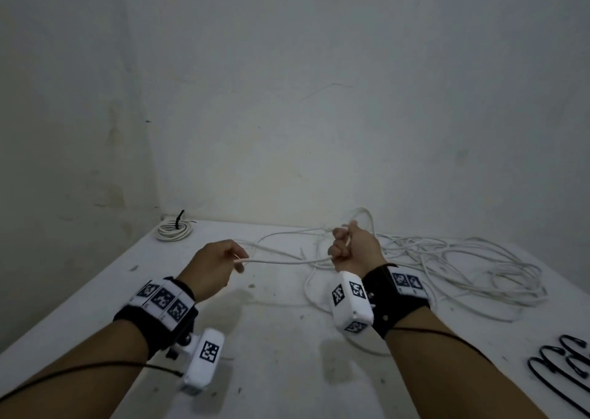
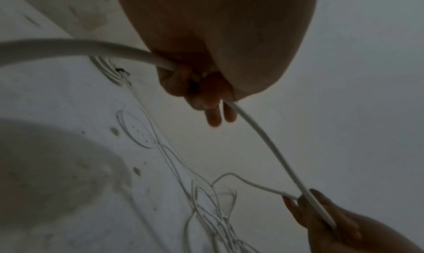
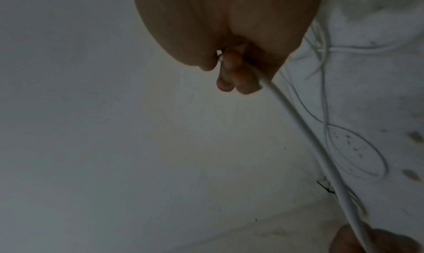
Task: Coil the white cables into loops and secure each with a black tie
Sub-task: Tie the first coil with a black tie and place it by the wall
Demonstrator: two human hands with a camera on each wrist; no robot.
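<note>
**Cable stretched between both hands, first loop not yet formed**

Both hands raised over the table point(image 1: 277, 339). Left hand point(image 1: 215, 267) pinches the white cable point(image 1: 284, 261) between thumb and fingertips; the left wrist view shows the cable entering the curled fingers point(image 2: 201, 93) and running on toward the other hand. Right hand point(image 1: 354, 248) is clenched round the same cable, fist upright, with a short strand rising above the knuckles. The span between the hands hangs nearly level, slightly slack.

The rest of the cable lies in a loose tangle point(image 1: 463, 268) on the table, to the right and beyond the right hand, many overlapping bends. At the far left corner sits a finished coil point(image 1: 174, 229), already bound with a black tie point(image 1: 179, 219). Spare black ties point(image 1: 562, 364) lie at the near right edge of the table.

Handling, as judged: cable looks light, thin, smooth-jacketed, and springy. It holds soft curves rather than falling limp, so loops will likely want to spring open unless gripped. It should slide readily through a loose pinch, useful for feeding length. Best hold: gather each turn in the clenched right hand, let the left guide and draw. The tangle may snag or lift in a clump when pulled; draw slowly. Bind across the bunched turns where the fist holds them.
</note>
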